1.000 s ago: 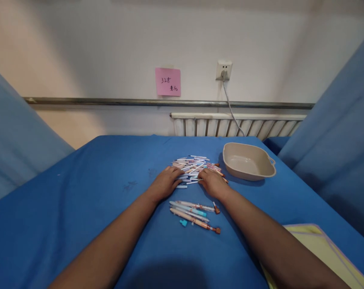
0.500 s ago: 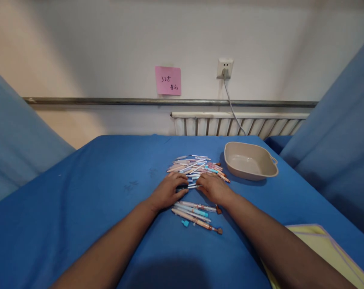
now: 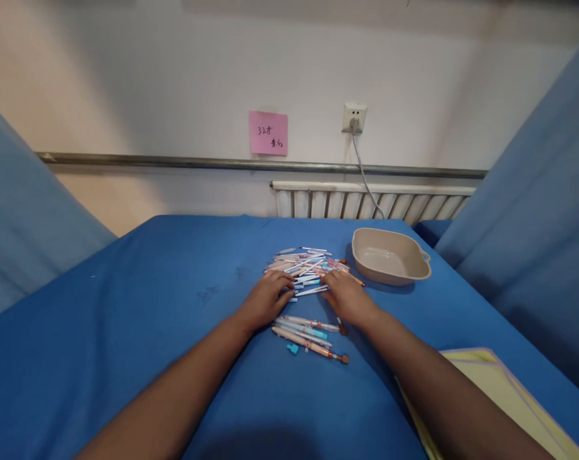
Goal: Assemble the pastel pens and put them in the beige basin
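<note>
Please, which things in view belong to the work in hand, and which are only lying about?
Seemingly in the work:
pen pile, with the left hand and right hand at its sides
smaller pen group, nearer the person

Probably just lying about:
beige basin
yellow cloth

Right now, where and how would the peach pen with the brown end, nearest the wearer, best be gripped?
Probably by the middle of the peach pen, pinched across its slim barrel from the near side, just right of the small turquoise piece. It lies flat and slanted, and other pens crowd its far side.
</note>
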A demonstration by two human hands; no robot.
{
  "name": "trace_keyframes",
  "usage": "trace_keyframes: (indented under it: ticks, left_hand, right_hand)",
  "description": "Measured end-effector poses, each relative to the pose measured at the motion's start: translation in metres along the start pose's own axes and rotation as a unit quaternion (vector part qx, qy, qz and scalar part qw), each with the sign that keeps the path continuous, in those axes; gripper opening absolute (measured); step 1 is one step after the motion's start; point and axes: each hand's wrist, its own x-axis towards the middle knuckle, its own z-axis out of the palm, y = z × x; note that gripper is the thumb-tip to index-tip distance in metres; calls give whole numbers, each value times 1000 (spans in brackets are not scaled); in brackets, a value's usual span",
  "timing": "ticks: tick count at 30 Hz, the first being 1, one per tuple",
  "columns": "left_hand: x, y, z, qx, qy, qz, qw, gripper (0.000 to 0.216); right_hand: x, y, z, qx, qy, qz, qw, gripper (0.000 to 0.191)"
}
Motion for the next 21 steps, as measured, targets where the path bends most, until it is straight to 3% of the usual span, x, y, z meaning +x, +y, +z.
trace_keyframes:
  ticks: [4,7,11,15,21]
  left_hand:
    - [-9,10,-10,-37,17,-26,999,16]
    - [-20,23,-13,-58,-35,-38,997,18]
    - [-31,35,-11,-41,-95,-31,994,21]
    - [-30,36,-9,-13,-82,-34,996,21]
    - [-28,31,-14,19,-95,-37,995,37]
  right_hand:
    - [-19,-30,6,94,-61,-53,992,22]
    - [-24,-38,11,78,-74,-35,994,16]
    - [-23,-34,16,90,-55,-30,994,18]
    - [-19,-28,20,147,-45,-39,987,17]
    - [-14,-22,24,136,-57,-57,987,16]
